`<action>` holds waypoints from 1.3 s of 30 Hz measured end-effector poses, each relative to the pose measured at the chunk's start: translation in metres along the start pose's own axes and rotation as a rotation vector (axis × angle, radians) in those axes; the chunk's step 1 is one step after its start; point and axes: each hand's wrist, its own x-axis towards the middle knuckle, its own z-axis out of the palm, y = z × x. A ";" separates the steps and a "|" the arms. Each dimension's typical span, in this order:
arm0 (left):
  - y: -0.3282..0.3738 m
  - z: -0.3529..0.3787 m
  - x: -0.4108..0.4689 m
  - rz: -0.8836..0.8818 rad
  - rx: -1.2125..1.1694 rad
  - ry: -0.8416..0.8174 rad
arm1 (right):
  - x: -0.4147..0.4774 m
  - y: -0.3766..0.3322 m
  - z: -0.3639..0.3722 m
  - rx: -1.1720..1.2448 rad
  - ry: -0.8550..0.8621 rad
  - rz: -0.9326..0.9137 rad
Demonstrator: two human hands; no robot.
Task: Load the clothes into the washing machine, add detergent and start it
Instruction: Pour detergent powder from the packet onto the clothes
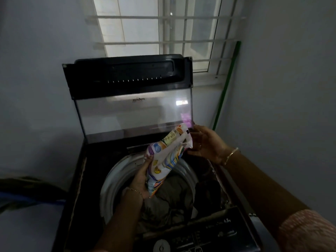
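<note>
Two steps of the task look unfinished, by my reading, and one looks largely done: clothes [174, 197] already lie in the drum [112, 179] of the washer [78, 197], whose lid [132, 113] stands open, while the detergent seems not yet added and the panel [209, 237] at the near edge is untouched by either hand. The pouch [169, 157], which I take to be the detergent, is held tilted in the air above the drum, its upper end toward the lid. The left hand [141, 179] grips its lower part, fingers curled round it from beneath. The right hand [207, 144] is at the upper end, thumb below and fingers above, apparently pinching the edge, though the dim light makes that contact uncertain. Whether the pouch is open, I cannot tell. Left to do, I judge: pour, shut the lid, start. Counted: one washer, one lid, one pouch, two hands, one bracelet on each wrist. At least two garments show, one olive and one dark; more may be hidden.
</note>
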 end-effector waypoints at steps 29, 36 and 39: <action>-0.032 -0.021 -0.019 0.383 0.650 0.454 | -0.029 0.100 -0.065 -1.057 0.197 -0.215; -0.030 -0.017 -0.017 0.442 0.717 0.492 | -0.020 0.100 -0.071 -1.054 0.163 -0.203; -0.028 -0.015 -0.015 0.452 0.745 0.508 | -0.017 0.099 -0.075 -1.025 0.146 -0.201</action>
